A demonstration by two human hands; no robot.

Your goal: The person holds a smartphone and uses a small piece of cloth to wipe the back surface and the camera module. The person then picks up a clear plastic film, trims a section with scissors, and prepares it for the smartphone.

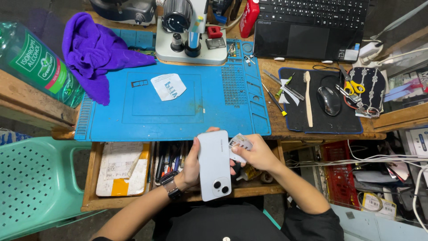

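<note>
One white smartphone (214,165) is held back-up over the open drawer (120,172), just below the counter (276,127) edge, its two camera lenses toward the person. The left hand (192,164) grasps its left edge, a watch on that wrist. The right hand (256,154) pinches one small clear card-like piece (240,143) against the phone's right side. On the counter lie one blue work mat (178,102) bearing one white sticker (168,86), one purple cloth (96,51), one microscope (189,31), one green alcohol bottle (38,62), one laptop (310,27), one mouse (329,100), one toothbrush (307,98) and one pair of yellow scissors (354,87).
</note>
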